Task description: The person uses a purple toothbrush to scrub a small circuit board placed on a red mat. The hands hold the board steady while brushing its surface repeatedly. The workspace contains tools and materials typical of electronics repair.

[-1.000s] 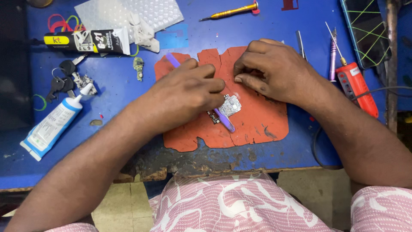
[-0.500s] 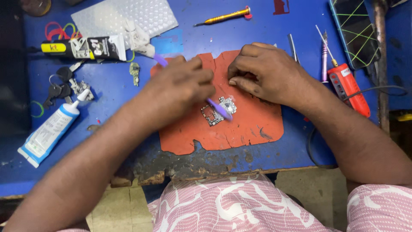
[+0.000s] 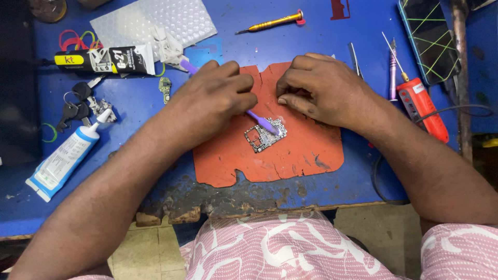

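Circuit board worked on an orange mat with a purple tool.
Left hand point(image 3: 218, 96) is closed around the purple tool point(image 3: 262, 122), tip on the small bare circuit board point(image 3: 264, 136) at the orange mat point(image 3: 301, 155) centre; right hand point(image 3: 321, 88) is curled, fingertips pressed to the mat beside the board. White glue tube point(image 3: 65, 158) lies capped at left.

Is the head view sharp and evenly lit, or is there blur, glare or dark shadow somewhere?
Head view: the small circuit board and purple brush in the left hand look sharp; light is soft and even over the orange mat; the left edge beside the white tube falls dark; no strong glare.
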